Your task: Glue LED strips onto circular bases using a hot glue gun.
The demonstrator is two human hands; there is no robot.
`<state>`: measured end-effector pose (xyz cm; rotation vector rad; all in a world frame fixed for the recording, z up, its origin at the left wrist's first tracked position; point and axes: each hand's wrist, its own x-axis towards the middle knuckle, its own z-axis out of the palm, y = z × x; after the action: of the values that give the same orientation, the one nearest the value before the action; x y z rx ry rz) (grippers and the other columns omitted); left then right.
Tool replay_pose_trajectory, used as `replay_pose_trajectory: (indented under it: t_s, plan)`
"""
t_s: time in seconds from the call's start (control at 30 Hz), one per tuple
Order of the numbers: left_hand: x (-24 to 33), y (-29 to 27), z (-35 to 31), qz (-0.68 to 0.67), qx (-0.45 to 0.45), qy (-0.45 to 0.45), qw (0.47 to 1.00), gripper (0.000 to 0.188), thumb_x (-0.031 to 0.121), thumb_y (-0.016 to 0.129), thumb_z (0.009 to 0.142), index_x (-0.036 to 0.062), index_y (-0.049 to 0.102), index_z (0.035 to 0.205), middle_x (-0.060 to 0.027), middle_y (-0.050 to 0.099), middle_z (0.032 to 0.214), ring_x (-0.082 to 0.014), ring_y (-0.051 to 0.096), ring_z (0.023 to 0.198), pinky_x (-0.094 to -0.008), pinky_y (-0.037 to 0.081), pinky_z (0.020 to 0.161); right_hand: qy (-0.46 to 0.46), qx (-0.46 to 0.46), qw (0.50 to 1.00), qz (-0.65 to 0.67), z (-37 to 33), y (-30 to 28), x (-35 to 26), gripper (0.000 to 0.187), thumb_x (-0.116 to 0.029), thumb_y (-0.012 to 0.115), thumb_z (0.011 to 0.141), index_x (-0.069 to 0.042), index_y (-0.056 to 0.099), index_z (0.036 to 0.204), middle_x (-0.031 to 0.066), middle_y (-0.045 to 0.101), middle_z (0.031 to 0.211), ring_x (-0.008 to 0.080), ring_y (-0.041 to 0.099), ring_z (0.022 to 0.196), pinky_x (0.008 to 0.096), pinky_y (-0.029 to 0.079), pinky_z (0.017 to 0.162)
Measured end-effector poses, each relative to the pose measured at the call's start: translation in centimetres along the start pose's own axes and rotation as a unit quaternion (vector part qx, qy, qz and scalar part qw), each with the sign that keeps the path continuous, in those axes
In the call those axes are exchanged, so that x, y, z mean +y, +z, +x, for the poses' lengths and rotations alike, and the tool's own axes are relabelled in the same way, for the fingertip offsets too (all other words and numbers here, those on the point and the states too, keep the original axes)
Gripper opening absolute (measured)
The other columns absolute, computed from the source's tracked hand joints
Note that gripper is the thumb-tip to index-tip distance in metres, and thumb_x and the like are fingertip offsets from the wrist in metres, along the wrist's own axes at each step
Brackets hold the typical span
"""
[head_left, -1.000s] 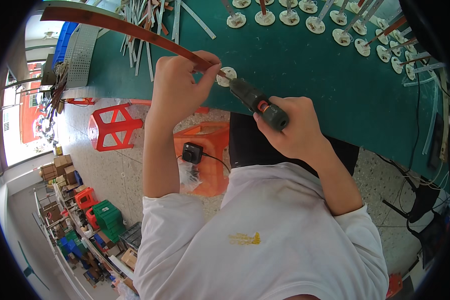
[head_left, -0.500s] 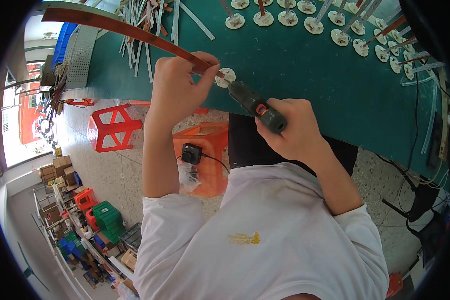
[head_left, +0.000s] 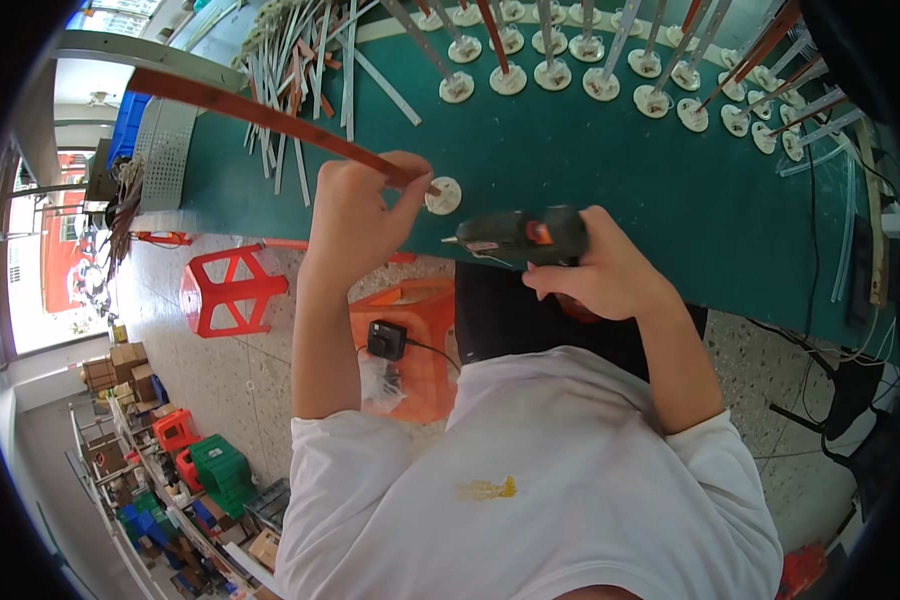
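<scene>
My left hand (head_left: 355, 215) pinches a long reddish-brown strip (head_left: 270, 120) near its lower end. That end meets a small round cream disc (head_left: 443, 196) at the near edge of the green table. The strip slants up and away to the left. In my right hand (head_left: 610, 265) is a dark green hot glue gun (head_left: 520, 236), gripped by its handle. Its metal nozzle points left, a little below the disc and apart from it.
Several cream discs with upright strips (head_left: 552, 75) stand along the far side of the green table (head_left: 530, 150). Loose grey and brown strips (head_left: 290, 85) lie at the far left. An orange stool (head_left: 420, 320) bearing a black device (head_left: 386, 340) and a red stool (head_left: 230, 290) stand below.
The glue gun's nozzle has come away from the disc, and the gun has turned to lie more level. My left hand still holds the strip at the disc. The whole view has shifted slightly.
</scene>
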<state>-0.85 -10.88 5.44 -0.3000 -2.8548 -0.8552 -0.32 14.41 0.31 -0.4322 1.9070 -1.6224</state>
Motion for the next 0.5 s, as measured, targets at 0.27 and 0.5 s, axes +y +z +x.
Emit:
replay_pose_trajectory:
  t_s: [0.27,0.5]
  plan:
    - [-3.7,-2.9,3.3,0.019,0.086,-0.003,0.996,0.010,0.011,0.073,0.086,0.0025,0.077,0.090,-0.0066,0.075,0.074,-0.0123,0.066,0.061,-0.0271,0.048,0.055,-0.125,0.173,0.952,0.219,-6.4,-5.5,4.9,0.022,0.002,0.066,0.079,0.002,0.067,0.100,0.0125,0.070,0.093,0.0263,0.068,0.089,0.0399,0.053,0.083]
    - [-8.4,-2.0,13.3,0.010,0.128,-0.029,0.991,0.020,0.019,0.071,0.089,0.0018,0.077,0.098,-0.0077,0.075,0.076,-0.0119,0.070,0.065,-0.0277,0.052,0.062,-0.187,0.218,0.934,0.213,-7.1,-6.9,6.5,0.029,0.003,0.063,0.077,0.002,0.066,0.106,0.0132,0.069,0.096,0.0297,0.067,0.097,0.0441,0.051,0.090]
